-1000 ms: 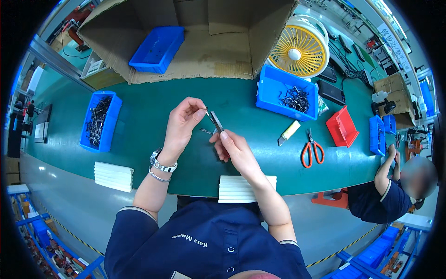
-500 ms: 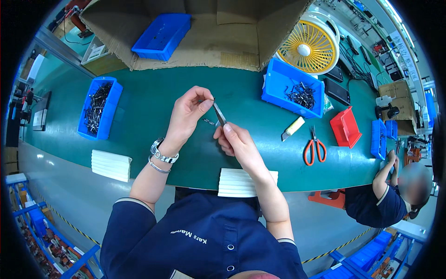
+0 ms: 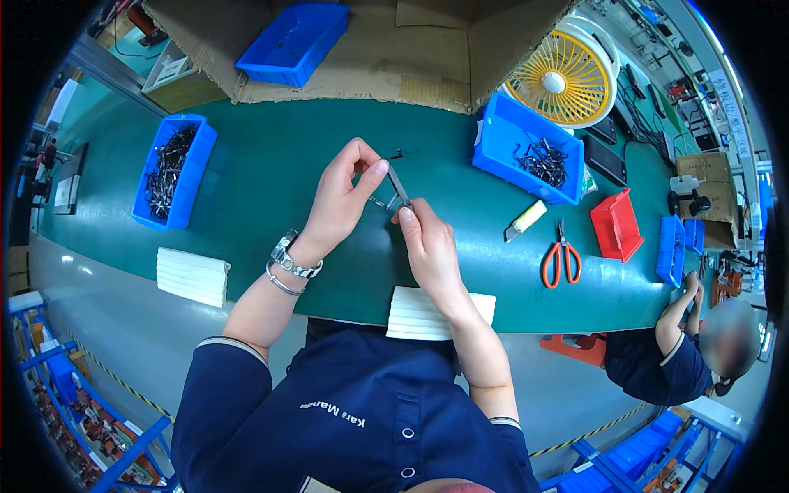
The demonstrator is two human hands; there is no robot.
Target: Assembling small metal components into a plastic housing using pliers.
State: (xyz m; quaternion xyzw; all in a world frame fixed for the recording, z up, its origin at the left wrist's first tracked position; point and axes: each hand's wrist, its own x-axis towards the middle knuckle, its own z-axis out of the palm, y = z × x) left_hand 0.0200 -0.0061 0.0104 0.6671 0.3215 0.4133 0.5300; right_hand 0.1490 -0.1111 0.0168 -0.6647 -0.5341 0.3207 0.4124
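Note:
My left hand (image 3: 347, 191), wearing a wristwatch and a bangle, has thumb and forefinger pinched on a small black part (image 3: 399, 154) that sticks out past the fingertips. My right hand (image 3: 429, 246) is closed around a slim, flat metal tool (image 3: 399, 184), perhaps tweezers. Its far end points up toward the left fingertips and the part; whether it touches the part I cannot tell. Small metal pieces (image 3: 379, 202) lie on the green table (image 3: 271, 189) between the two hands, partly hidden.
Blue bins of small dark parts stand left (image 3: 138, 193) and right (image 3: 493, 152). An orange-handled pair of scissors (image 3: 562, 261), a yellow-handled cutter (image 3: 526, 220) and a red bin (image 3: 616, 226) lie right. A cardboard box (image 3: 436, 86), a yellow fan (image 3: 553, 80) and a co-worker (image 3: 657, 357) are beyond.
The view has shifted slightly. Both hands remain close together, and the black part now shows more clearly beyond my left fingertips. The metal tool has turned a little more upright.

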